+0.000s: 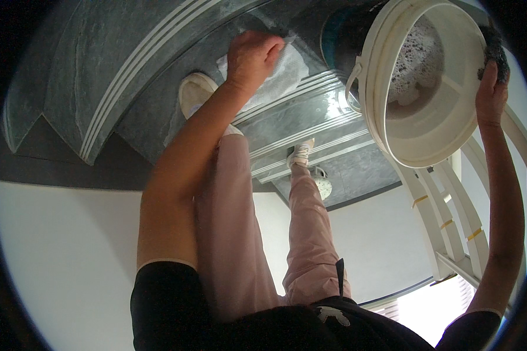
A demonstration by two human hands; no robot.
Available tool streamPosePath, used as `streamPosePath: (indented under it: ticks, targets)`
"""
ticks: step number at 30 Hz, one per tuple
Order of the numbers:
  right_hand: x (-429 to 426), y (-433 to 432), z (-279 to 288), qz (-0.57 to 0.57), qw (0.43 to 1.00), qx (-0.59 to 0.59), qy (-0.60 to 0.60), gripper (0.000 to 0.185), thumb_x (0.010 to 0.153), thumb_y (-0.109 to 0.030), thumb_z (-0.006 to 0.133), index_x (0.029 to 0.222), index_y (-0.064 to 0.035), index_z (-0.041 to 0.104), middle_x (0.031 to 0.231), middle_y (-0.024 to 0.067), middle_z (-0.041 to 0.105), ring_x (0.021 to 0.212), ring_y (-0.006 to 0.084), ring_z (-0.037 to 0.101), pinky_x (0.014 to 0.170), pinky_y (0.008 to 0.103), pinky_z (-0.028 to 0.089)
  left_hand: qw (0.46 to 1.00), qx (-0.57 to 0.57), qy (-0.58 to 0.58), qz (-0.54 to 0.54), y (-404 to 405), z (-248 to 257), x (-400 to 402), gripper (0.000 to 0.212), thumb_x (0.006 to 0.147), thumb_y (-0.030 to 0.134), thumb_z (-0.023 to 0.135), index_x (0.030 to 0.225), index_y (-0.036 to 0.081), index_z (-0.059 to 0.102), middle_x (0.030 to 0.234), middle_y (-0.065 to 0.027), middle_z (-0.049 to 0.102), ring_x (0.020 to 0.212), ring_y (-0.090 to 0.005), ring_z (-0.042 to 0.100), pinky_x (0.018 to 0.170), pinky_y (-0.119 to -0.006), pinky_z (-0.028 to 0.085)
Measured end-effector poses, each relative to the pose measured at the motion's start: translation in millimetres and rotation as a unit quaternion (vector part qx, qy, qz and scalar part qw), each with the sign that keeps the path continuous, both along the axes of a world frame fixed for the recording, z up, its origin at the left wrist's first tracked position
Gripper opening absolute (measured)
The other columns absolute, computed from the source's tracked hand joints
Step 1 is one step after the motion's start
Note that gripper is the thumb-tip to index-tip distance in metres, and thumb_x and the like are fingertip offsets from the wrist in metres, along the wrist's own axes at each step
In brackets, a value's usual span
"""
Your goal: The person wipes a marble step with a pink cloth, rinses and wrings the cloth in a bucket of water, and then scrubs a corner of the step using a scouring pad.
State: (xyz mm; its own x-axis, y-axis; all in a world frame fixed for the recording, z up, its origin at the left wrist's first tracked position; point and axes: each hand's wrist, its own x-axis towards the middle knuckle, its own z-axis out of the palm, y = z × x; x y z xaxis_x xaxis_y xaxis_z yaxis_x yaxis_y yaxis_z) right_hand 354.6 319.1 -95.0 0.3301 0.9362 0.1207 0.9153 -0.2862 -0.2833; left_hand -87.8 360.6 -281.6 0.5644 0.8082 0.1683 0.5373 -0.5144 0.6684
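My left hand (252, 59) is closed over a white textured cloth (285, 74) spread on a grey stair tread (145, 94); the fingertips are hidden. At the upper right, my right hand (492, 98) grips a dark grey, fuzzy scrubbing wad (494, 50) against the rim side of a white plastic bucket (452, 118). Through the bucket's mouth, foamy greyish water (417, 66) is visible. A white handle (352, 85) hangs at the bucket's left side. Part of the right hand's fingers is hidden behind the wad.
Ridged white nosing strips (303, 134) edge the curved steps. A dark container (340, 41) stands behind the bucket. White balusters (448, 206) line the right side. One shoe (197, 92) is beside the cloth, the other (302, 151) lower down near a speckled pale vessel (322, 184).
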Motion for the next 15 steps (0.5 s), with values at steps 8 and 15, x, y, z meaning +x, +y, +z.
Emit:
streamPosePath:
  ticks: [8,15]
  targets:
    - [20.2,-1.6,-2.9,-0.019,0.998,-0.055,0.003,0.051,0.095,-0.045,0.044,0.127,-0.0047,0.046,0.112,0.0179,0.058,0.102,0.0289,0.057,0.088,0.0399,0.045,0.992,-0.115,-0.039,0.034,-31.8,26.4,-31.2,0.009,0.077,0.012,0.068,0.086,0.011,0.067,0.08,-0.0043,0.066,0.075,-0.0266,0.058,0.069,-0.037,0.047]
    - [12.7,2.3,-2.5,-0.012,0.999,-0.029,0.024,0.049,0.094,-0.045,0.045,0.121,-0.0043,0.049,0.102,0.0161,0.06,0.093,0.0269,0.059,0.084,0.0375,0.046,0.991,-0.077,0.087,0.06,-48.2,21.5,-44.9,0.016,0.07,0.016,0.075,0.084,0.012,0.067,0.081,-0.0062,0.061,0.077,-0.0285,0.058,0.069,-0.039,0.047]
